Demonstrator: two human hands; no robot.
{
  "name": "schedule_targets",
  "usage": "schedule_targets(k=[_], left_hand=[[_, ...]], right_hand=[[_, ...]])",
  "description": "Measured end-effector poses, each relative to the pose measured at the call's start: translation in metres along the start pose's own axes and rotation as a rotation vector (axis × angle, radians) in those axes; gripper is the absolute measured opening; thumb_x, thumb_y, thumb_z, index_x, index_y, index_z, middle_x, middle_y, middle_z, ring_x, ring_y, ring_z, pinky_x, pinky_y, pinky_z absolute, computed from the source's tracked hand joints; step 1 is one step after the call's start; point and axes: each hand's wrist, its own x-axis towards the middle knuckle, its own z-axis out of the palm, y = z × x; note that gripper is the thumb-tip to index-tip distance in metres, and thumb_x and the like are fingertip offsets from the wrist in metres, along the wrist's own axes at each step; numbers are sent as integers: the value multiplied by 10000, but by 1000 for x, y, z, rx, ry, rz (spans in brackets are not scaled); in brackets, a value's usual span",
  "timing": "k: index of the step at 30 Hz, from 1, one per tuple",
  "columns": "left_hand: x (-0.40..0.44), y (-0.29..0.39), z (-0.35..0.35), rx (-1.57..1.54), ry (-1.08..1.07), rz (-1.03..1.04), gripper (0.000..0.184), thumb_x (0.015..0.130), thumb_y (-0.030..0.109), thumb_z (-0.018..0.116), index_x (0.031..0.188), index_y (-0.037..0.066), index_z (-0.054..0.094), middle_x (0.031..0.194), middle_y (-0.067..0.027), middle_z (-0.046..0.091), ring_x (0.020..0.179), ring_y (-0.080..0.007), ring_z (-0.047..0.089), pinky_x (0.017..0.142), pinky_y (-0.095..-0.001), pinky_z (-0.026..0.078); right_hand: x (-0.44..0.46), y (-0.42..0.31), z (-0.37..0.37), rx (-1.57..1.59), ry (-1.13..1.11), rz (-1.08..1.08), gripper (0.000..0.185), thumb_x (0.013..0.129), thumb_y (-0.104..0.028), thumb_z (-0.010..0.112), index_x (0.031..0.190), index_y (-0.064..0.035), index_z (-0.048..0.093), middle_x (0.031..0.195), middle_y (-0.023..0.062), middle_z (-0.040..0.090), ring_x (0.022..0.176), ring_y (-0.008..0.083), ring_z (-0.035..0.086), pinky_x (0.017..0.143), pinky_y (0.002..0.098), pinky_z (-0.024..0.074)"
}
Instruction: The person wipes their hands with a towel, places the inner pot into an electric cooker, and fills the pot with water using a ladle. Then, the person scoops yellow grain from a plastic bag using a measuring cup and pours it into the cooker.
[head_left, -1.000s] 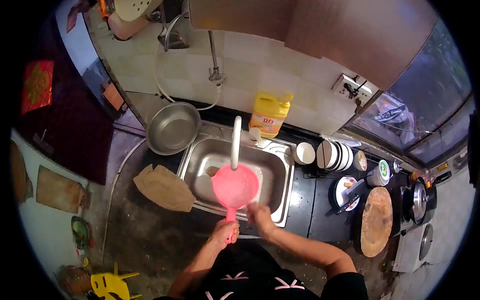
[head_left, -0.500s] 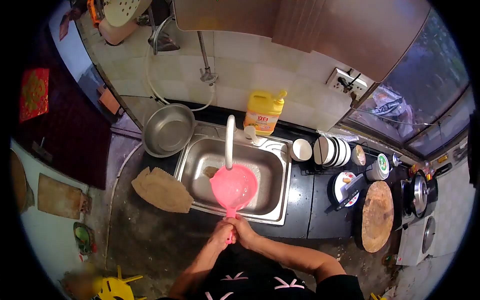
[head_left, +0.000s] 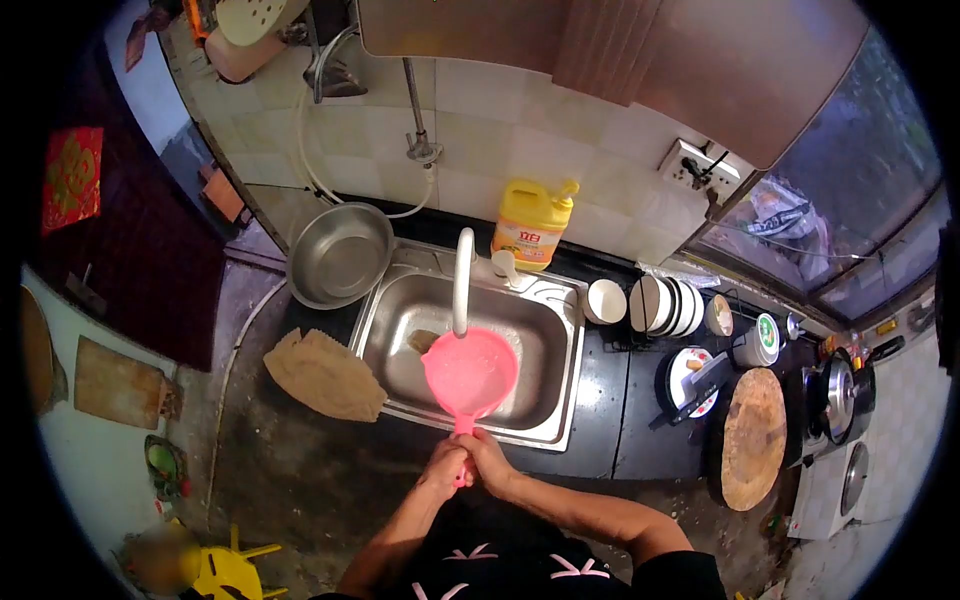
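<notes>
A pink ladle [head_left: 470, 372] with water in its bowl is held under the white faucet [head_left: 463, 280], over the near part of the steel sink [head_left: 577, 380]. My left hand [head_left: 446, 467] is closed round the ladle's handle. Against it from the right, my right hand [head_left: 489, 463] is wrapped round the same handle, just below the bowl. A small brownish thing [head_left: 423, 341] lies in the sink, left of the ladle; I cannot make out what it is.
Left of the sink are a steel basin [head_left: 341, 256] and a brown flat piece [head_left: 325, 376]. A yellow detergent jug [head_left: 532, 225] stands behind it. To the right are a white bowl [head_left: 605, 301], racked dishes [head_left: 667, 306], a knife on a plate [head_left: 700, 388] and a round wooden board [head_left: 754, 440].
My right hand has come in from the right of the ladle and closed on its handle beside my left hand. The camera view has shifted slightly.
</notes>
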Motion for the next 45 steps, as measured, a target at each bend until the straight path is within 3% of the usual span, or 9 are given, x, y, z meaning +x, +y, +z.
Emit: schedule_targets(k=[3, 15, 19, 20, 23, 29, 32, 35, 45], left_hand=[[-7, 8, 1, -109, -32, -34, 80, 856, 122, 534, 791, 83, 510, 588, -17, 477, 391, -127, 459, 337, -272, 368], [-18, 8, 5, -165, -85, -22, 58, 820, 95, 554, 824, 73, 501, 588, -17, 468, 402, -130, 455, 348, -270, 355], [-19, 2, 7, -193, -76, -31, 63, 808, 86, 561, 831, 70, 504, 583, -19, 466, 405, -131, 455, 347, -272, 355], [-21, 3, 10, -183, -64, -23, 56, 807, 75, 556, 831, 74, 506, 580, -16, 461, 408, -129, 451, 348, -270, 349], [-23, 1, 16, -147, -40, 12, 51, 807, 66, 552, 830, 76, 507, 576, -13, 455, 412, -127, 447, 349, -267, 348], [-21, -12, 23, -199, -39, 35, 69, 806, 72, 561, 847, 71, 507, 587, -17, 461, 413, -123, 449, 345, -267, 354], [-23, -19, 28, -229, -26, 53, 78, 812, 74, 563, 866, 77, 507, 598, -15, 468, 420, -114, 452, 345, -259, 353], [-21, -23, 32, -246, -15, 51, 89, 813, 60, 554, 887, 76, 509, 582, -15, 452, 414, -124, 446, 343, -269, 348], [-23, -10, 23, -205, -50, 32, 73, 819, 66, 574, 842, 75, 505, 578, -12, 457, 408, -119, 450, 346, -263, 352]], right_hand=[[15, 11, -28, -161, -80, 48, 302, 907, -269, 487, 953, 13, 586, 806, 87, 620, 594, 195, 593, 611, 336, 507], [75, -84, -123, -475, 249, -389, 283, 932, -253, 499, 897, 16, 577, 703, 92, 588, 535, 151, 566, 503, 278, 492], [97, -101, -131, -647, 228, -554, 257, 889, -178, 494, 1081, -16, 548, 736, 91, 595, 537, 169, 574, 514, 268, 494], [102, -105, -132, -686, 200, -530, 371, 852, -137, 498, 1216, -64, 485, 757, 102, 602, 585, 180, 597, 539, 291, 503], [112, -115, -135, -913, 206, -549, 487, 834, -114, 511, 1311, -111, 410, 768, 125, 612, 656, 175, 621, 569, 327, 514], [141, -118, -145, -1299, 297, -592, 804, 799, -128, 561, 1461, -214, 114, 874, 225, 655, 805, 382, 641, 750, 473, 497], [143, -126, -143, -1351, 259, -538, 863, 793, -140, 565, 1467, -203, 30, 921, 261, 645, 864, 451, 608, 808, 514, 462], [138, -139, -134, -1442, 236, -411, 844, 801, -174, 524, 1469, -225, 11, 974, 304, 618, 904, 452, 604, 829, 529, 458], [143, -148, -131, -1522, 233, -386, 820, 828, -185, 479, 1470, -249, -26, 983, 297, 623, 896, 448, 612, 825, 521, 463]])
